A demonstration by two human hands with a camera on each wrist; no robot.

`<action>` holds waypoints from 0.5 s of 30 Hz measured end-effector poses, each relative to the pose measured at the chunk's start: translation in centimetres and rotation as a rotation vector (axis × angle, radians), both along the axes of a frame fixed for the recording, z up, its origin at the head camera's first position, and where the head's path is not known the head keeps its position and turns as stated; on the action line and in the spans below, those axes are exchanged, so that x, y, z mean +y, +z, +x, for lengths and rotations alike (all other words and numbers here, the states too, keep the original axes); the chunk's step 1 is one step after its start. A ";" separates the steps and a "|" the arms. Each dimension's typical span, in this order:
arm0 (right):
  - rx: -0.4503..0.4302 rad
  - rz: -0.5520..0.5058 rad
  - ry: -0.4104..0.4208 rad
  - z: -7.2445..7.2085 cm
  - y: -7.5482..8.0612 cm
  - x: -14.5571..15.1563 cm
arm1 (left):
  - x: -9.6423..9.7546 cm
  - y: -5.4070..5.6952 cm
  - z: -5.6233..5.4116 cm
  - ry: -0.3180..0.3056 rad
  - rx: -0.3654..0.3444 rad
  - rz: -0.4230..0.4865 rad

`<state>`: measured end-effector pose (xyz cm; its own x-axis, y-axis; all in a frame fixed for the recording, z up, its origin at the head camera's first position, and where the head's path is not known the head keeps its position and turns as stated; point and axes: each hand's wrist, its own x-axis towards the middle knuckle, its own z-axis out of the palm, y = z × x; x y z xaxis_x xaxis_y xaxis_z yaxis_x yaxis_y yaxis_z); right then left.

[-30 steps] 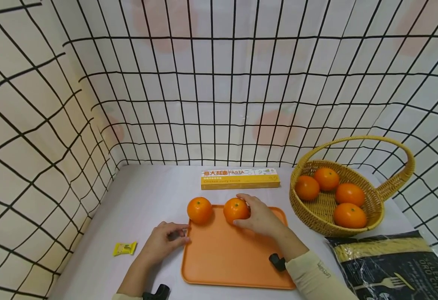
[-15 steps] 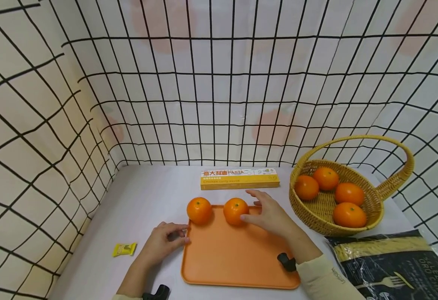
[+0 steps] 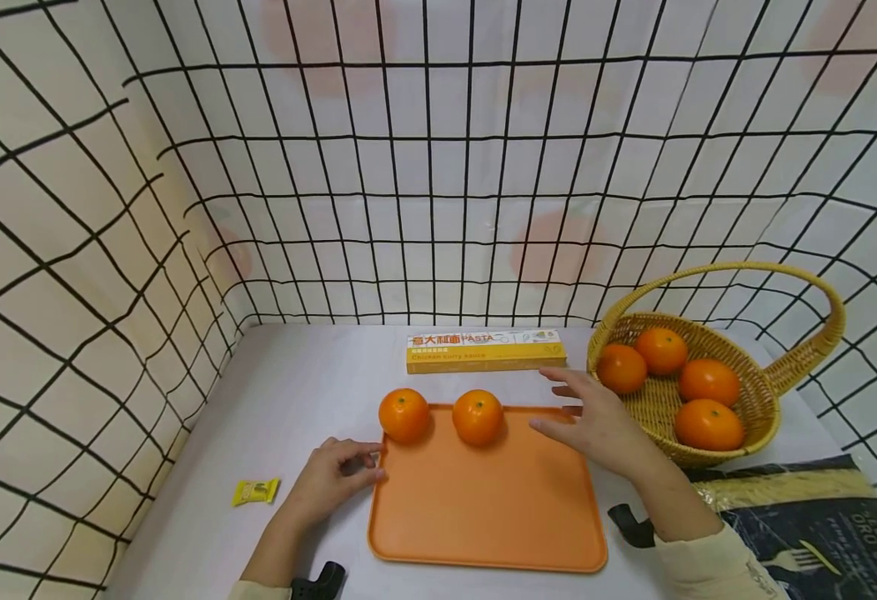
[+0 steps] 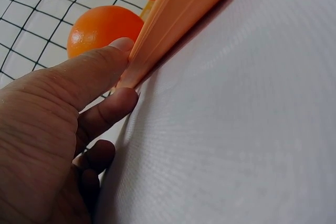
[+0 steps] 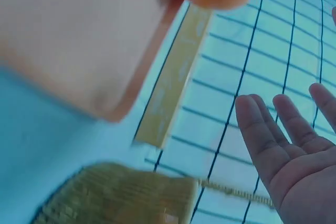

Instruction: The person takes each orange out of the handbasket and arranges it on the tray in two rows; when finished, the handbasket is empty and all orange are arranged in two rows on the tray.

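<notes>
Two oranges sit along the back of an orange tray [image 3: 487, 517]: one orange [image 3: 404, 415] at its back left corner, another orange [image 3: 478, 417] near the middle of the back edge. My left hand [image 3: 326, 483] touches the tray's left edge with thumb and forefinger tips, set a little apart; the left wrist view shows the thumb [image 4: 100, 64] right at the rim. Nothing is held by my right hand [image 3: 596, 421], which hovers over the tray's back right corner, fingers spread. In the right wrist view its fingers are extended.
A wicker basket [image 3: 652, 442] with several oranges stands to the right, its tall handle arching up. A pasta box [image 3: 486, 352] lies behind the tray. At front right lies a black pasta bag [image 3: 814, 525], partly behind my right forearm. A small yellow packet [image 3: 256, 492] lies left.
My right hand has let go of the orange at the middle of the back edge and moved right, toward the basket. My left hand stays at the tray's edge.
</notes>
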<state>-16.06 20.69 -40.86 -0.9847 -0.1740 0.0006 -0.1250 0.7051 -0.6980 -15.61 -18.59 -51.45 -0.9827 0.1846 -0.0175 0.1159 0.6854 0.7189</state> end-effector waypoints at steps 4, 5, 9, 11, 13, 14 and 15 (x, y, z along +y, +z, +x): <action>0.036 0.027 -0.027 0.5 0.6 1.5 | 0.0 0.1 -0.2 -0.002 -0.001 -0.003; 0.051 0.042 -0.032 0.6 0.8 1.9 | 0.0 0.2 -0.2 -0.002 -0.004 -0.002; 0.076 0.088 -0.050 1.0 1.2 3.5 | 0.1 0.2 -0.1 0.009 -0.012 -0.004; 0.087 0.107 -0.063 1.2 1.3 4.5 | 0.1 0.3 -0.1 0.010 -0.012 -0.007; 0.086 0.113 -0.080 1.2 1.3 5.5 | 0.2 0.2 0.0 0.011 -0.008 -0.012; 0.086 0.116 -0.087 1.2 1.3 5.9 | 0.1 0.2 0.0 0.008 -0.003 -0.008; 0.083 0.127 -0.099 1.2 1.3 6.4 | 0.1 0.1 0.1 0.005 0.001 -0.004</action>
